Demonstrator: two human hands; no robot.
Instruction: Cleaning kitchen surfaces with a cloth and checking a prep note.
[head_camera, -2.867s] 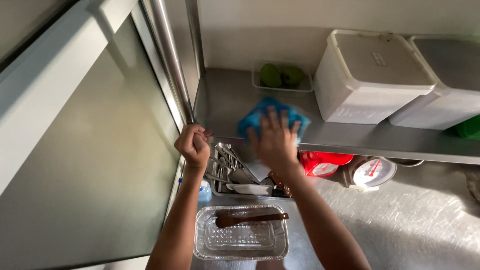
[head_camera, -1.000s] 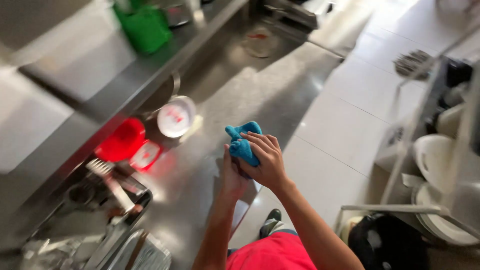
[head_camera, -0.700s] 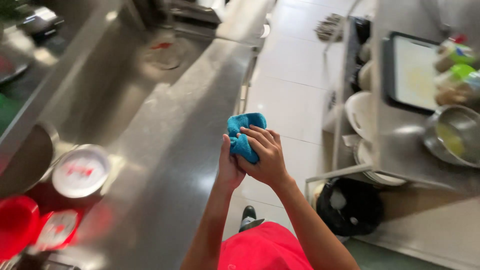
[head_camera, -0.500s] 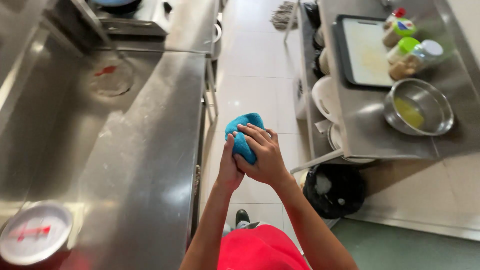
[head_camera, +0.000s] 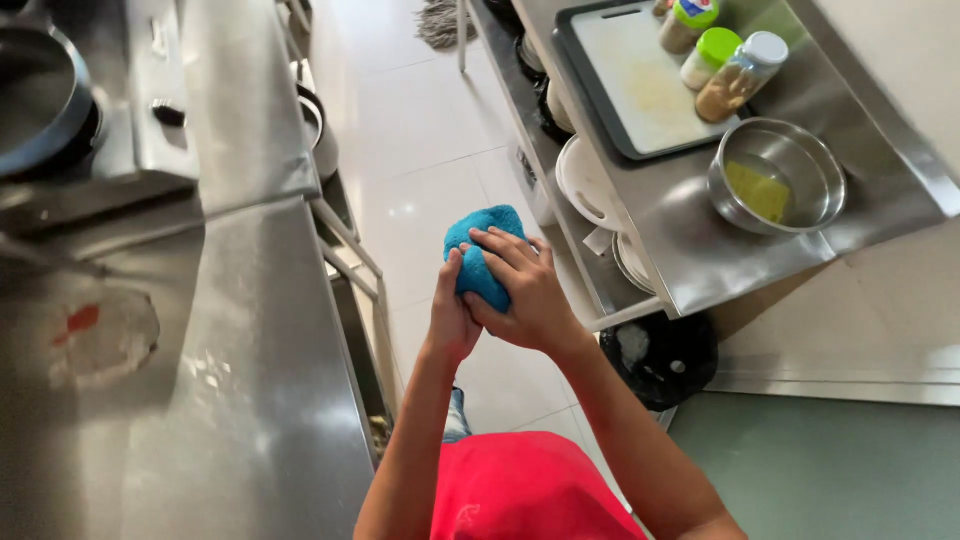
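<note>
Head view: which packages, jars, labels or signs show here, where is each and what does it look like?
Jar with green lid: far end of the right counter, beside the tray; pale contents.
Jar with white lid: next to it, lying tilted; brownish contents.
Third jar: at the top edge, cut off; green lid, label with blue and red.
No signs or screens.

Left hand (head_camera: 452, 318): raised from 6 o'clock, palm inward, fingers curled shut. Right hand (head_camera: 520, 290): pressed against the left, fingers wrapped toward 11 o'clock. Forearms converge, elbows bent.
</note>
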